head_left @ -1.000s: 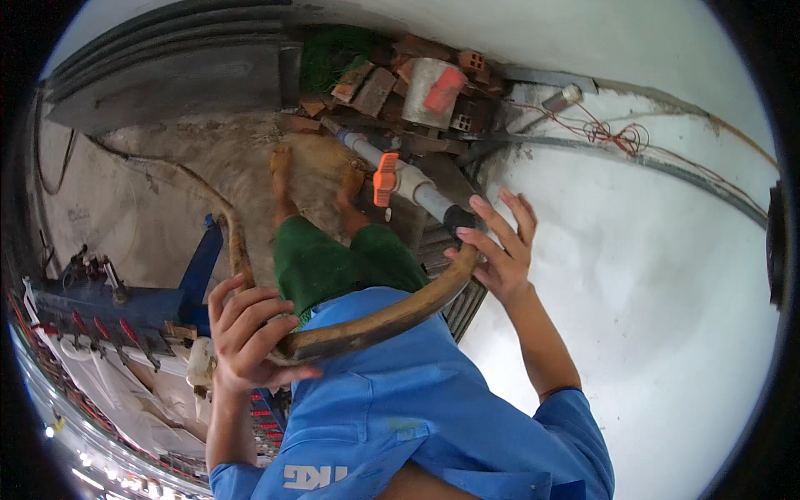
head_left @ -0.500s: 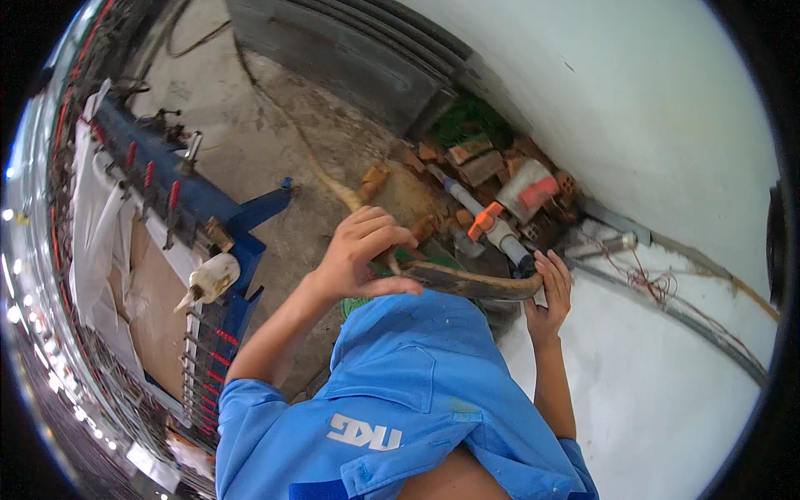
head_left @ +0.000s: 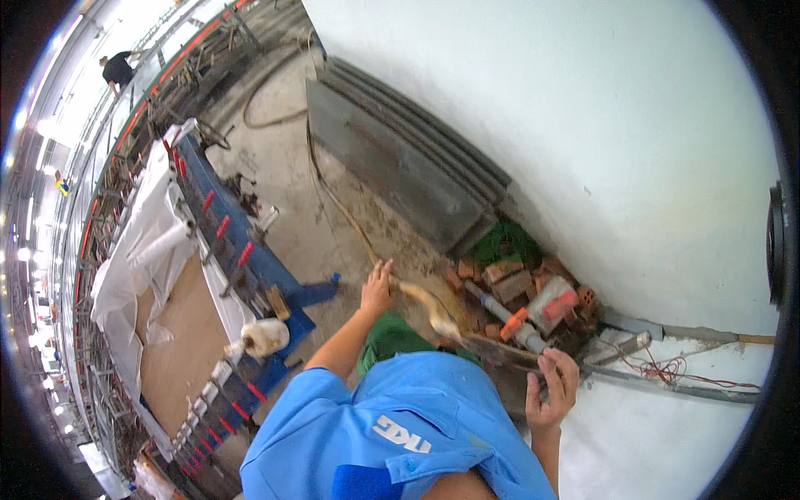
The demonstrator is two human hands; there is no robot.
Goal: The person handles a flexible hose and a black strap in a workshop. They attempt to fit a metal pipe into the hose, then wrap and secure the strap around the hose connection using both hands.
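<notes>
A long, dirty yellowish hose (head_left: 425, 302) comes from the far floor and curves in front of my body toward the right. My left hand (head_left: 377, 290) has its fingers closed around the hose, just left of the bend. My right hand (head_left: 553, 390) is raised at the hose's right end with thumb and fingers apart, beside a grey pipe (head_left: 492, 305) that carries an orange-handled valve (head_left: 514, 323). Whether the right fingertips touch the hose end cannot be made out.
Bricks (head_left: 512, 287) and green netting (head_left: 507, 243) lie against the white wall (head_left: 600, 108). Dark panels (head_left: 392, 158) lean there farther off. On the left stands a blue frame (head_left: 275, 271) with red-handled clamps and white sheeting. Thin red wires (head_left: 667, 364) lie right. A person (head_left: 117, 70) is far off.
My view has shifted, so the surroundings sit further right and lower. My left hand has moved farther out along the hose. The right hand's fingers have come apart from the hose end.
</notes>
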